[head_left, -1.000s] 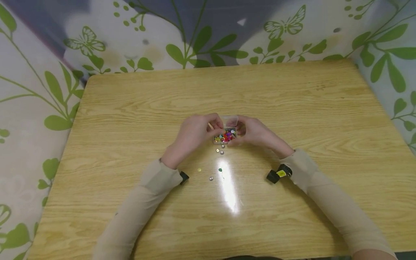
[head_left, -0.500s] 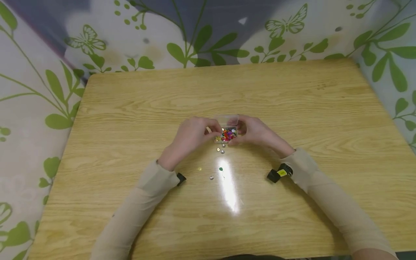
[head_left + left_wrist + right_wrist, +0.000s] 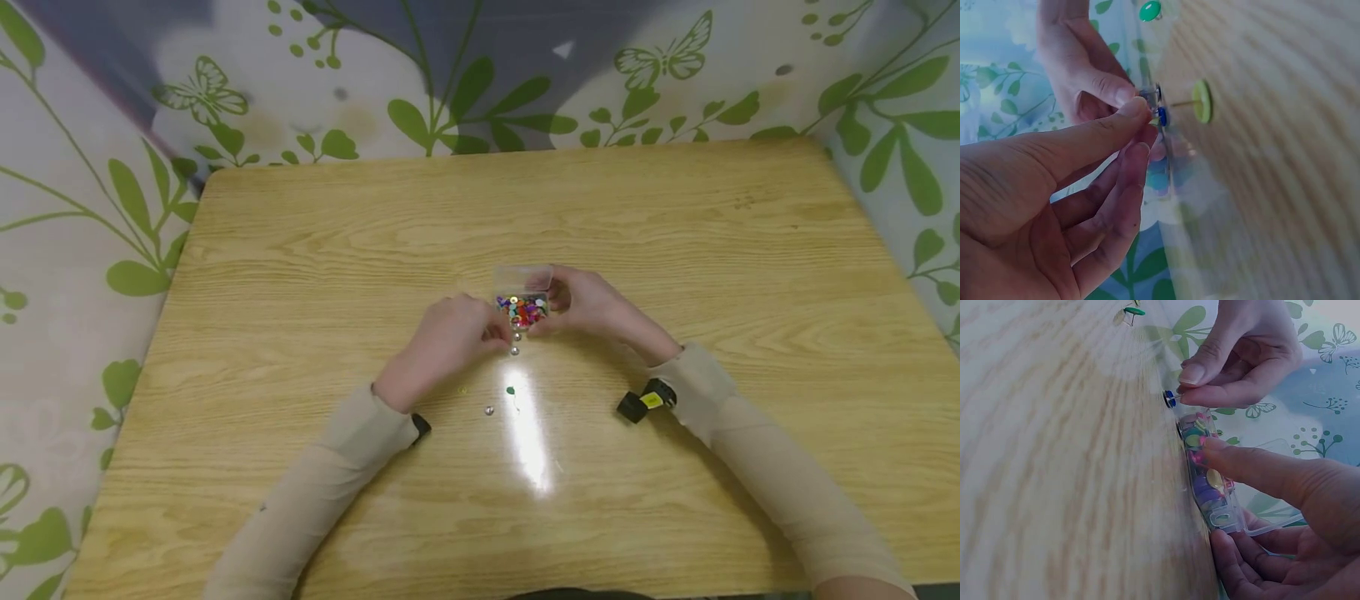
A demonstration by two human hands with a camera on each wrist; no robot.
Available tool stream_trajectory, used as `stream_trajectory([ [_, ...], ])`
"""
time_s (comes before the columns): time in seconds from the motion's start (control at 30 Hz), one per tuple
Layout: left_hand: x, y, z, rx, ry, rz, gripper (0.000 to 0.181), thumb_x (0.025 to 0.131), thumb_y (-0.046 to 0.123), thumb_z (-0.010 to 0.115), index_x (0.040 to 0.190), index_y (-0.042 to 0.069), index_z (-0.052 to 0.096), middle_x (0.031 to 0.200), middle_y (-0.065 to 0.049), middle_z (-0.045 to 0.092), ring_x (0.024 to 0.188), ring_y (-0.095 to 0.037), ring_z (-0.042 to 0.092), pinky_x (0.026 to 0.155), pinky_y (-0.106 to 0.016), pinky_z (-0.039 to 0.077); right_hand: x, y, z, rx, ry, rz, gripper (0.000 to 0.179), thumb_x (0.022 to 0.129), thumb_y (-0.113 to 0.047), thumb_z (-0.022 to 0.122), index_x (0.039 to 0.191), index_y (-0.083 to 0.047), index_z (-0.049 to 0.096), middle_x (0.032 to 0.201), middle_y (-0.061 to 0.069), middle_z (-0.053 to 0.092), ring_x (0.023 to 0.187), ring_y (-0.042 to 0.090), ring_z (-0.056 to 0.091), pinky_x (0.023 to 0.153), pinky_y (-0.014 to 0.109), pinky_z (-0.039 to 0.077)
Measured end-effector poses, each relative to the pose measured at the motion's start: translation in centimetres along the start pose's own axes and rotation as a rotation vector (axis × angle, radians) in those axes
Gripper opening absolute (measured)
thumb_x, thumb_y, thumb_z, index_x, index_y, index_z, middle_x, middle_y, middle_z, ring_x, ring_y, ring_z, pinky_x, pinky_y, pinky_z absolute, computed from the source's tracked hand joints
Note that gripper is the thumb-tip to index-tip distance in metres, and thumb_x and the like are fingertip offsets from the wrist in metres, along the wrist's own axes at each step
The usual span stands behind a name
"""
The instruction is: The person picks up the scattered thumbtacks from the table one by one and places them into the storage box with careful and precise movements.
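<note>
Head view, box: a small clear box point(image 3: 522, 307) full of coloured pushpins sits near the middle of the wooden bench point(image 3: 300, 250), its lid up at the far side.
Head view, right hand: the right hand point(image 3: 592, 304) curls round the box's right side and grips it.
Head view, left hand: the left hand point(image 3: 450, 333) rests on the bench just left of the box, fingertips drawn together at the box's near left corner.
Head view, loose pins: a silver pin point(image 3: 514, 351) lies just below the box; a green pin point(image 3: 510, 390) and another silver pin point(image 3: 489, 410) lie nearer the person.
Left wrist view: thumb and forefinger of the left hand point(image 3: 1054, 200) pinch a blue pin point(image 3: 1161, 116); a yellow-green pin point(image 3: 1200, 101) lies just beside it, point toward the fingers.
Right wrist view: the right hand point(image 3: 1285, 512) holds the box point(image 3: 1210, 481) from beneath, one finger laid over the pins; the left hand point(image 3: 1235, 356) holds the blue pin point(image 3: 1169, 399) at the box's end.
</note>
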State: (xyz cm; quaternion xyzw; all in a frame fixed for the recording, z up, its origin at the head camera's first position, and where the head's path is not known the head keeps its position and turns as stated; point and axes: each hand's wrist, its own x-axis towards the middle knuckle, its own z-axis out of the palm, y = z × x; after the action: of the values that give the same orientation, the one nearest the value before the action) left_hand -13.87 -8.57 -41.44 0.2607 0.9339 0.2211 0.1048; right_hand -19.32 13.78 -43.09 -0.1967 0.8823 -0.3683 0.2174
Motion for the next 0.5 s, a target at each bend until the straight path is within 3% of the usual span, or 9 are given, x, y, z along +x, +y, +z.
stream_trajectory([
  [0.5,-0.36,-0.26,0.51,0.028,0.042,0.011,0.004,0.093,0.018,0.074,0.09,0.016,0.077,0.087,0.004,0.075,0.077,-0.011,0.067,0.075,-0.028,0.054,-0.02,0.06,0.09,0.017,0.002,0.005,0.067,0.075,-0.02,0.091,0.132,-0.006,0.058,0.112,0.015,0.062,0.105,0.03,0.06,0.095,0.044,0.052],
])
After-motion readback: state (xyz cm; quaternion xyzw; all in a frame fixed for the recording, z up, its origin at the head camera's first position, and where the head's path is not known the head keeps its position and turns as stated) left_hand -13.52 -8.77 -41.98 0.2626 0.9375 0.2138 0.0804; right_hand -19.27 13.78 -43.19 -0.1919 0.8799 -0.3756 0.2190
